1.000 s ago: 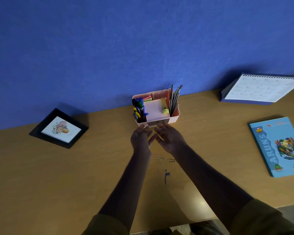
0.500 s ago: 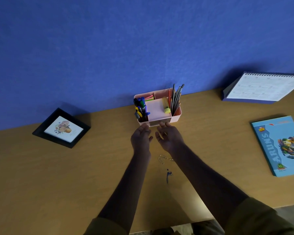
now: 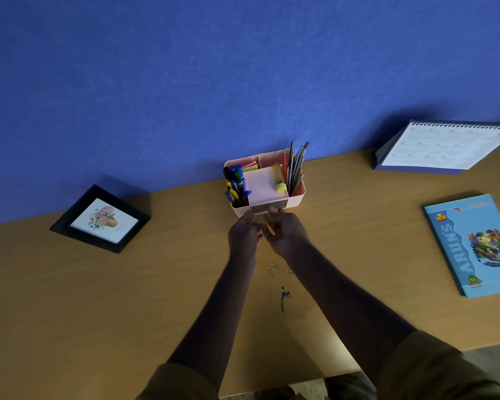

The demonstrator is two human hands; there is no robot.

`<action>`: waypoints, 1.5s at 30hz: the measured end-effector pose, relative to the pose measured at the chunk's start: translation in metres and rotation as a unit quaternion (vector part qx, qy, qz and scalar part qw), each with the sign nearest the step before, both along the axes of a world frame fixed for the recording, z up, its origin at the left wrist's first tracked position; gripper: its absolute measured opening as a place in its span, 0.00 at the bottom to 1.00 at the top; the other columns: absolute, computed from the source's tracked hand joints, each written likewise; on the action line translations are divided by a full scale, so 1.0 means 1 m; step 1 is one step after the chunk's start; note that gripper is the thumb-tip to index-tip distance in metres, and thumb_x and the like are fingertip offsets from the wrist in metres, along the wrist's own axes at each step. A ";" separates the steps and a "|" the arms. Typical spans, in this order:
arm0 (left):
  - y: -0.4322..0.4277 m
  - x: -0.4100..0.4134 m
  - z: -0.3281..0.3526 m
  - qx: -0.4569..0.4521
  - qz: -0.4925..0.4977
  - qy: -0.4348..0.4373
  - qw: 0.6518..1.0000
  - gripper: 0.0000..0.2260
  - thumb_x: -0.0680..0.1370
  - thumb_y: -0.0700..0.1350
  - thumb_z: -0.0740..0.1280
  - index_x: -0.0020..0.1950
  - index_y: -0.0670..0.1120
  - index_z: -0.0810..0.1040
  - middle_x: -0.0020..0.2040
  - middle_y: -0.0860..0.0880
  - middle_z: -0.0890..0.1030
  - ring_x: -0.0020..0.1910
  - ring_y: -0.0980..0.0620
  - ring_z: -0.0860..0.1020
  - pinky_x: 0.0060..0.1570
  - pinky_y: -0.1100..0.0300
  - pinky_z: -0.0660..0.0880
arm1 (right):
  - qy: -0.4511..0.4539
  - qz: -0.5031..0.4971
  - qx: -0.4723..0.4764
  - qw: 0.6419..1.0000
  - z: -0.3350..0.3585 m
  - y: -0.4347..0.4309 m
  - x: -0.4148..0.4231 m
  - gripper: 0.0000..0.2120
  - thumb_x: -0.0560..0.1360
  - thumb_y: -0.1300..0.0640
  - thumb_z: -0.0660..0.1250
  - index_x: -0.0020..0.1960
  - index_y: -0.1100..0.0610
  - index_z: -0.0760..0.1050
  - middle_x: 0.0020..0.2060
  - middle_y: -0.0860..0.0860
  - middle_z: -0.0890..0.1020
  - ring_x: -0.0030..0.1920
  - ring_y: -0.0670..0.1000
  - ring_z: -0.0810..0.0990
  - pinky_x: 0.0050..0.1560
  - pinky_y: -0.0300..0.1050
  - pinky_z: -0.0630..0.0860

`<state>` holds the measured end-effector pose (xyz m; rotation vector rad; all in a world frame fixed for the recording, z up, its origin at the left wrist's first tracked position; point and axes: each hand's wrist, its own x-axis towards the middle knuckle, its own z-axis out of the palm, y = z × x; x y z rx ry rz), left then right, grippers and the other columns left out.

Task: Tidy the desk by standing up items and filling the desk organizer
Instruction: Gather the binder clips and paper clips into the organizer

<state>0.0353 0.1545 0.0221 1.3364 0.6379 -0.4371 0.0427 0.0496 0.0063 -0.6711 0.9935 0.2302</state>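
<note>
A pink desk organizer (image 3: 296, 194) stands against the blue wall, with marker pens (image 3: 236, 180) in its left compartment, pencils (image 3: 296, 166) upright on the right and a yellow highlighter (image 3: 279, 181) in the middle. My left hand (image 3: 244, 235) and my right hand (image 3: 286, 235) sit side by side just in front of it, fingers extended. My right fingertips touch the small drawer front (image 3: 261, 208) at the organizer's base. Nothing shows in either hand. Loose paper clips (image 3: 273, 269) and a small blue item (image 3: 283, 297) lie on the desk between my forearms.
A black picture frame (image 3: 100, 219) lies flat at the left. A spiral desk calendar (image 3: 445, 148) leans at the back right. A blue exercise book (image 3: 476, 243) lies flat at the right. The wooden desk's (image 3: 127, 298) near edge runs under my elbows.
Both hands have slid a little forward to the organizer's base and drawn closer together. The right fingertips now reach the drawer front. The objects on the desk have not moved.
</note>
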 end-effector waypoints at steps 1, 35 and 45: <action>-0.001 0.000 0.001 0.002 -0.002 -0.001 1.000 0.16 0.83 0.37 0.68 0.70 0.46 0.81 0.63 0.47 0.85 0.65 0.47 0.81 0.65 0.43 0.79 | 0.002 -0.024 0.020 1.000 -0.005 0.000 0.002 0.14 0.83 0.65 0.67 0.67 0.59 0.80 0.71 0.56 0.80 0.64 0.50 0.83 0.59 0.45 0.82; 0.001 0.005 -0.006 0.055 -0.044 -0.006 0.998 0.17 0.85 0.37 0.65 0.72 0.49 0.81 0.70 0.41 0.80 0.67 0.45 0.79 0.62 0.48 0.79 | -0.018 0.169 -0.307 0.937 -0.006 -0.022 -0.008 0.27 0.76 0.69 0.71 0.73 0.54 0.74 0.64 0.53 0.83 0.61 0.55 0.82 0.46 0.46 0.83; 0.003 -0.002 -0.012 0.117 -0.089 -0.038 0.988 0.24 0.84 0.34 0.63 0.79 0.50 0.74 0.78 0.47 0.75 0.75 0.47 0.75 0.62 0.52 0.80 | -0.050 0.379 -0.581 0.718 0.007 -0.043 -0.024 0.33 0.72 0.65 0.70 0.77 0.53 0.71 0.69 0.54 0.78 0.64 0.57 0.78 0.46 0.50 0.83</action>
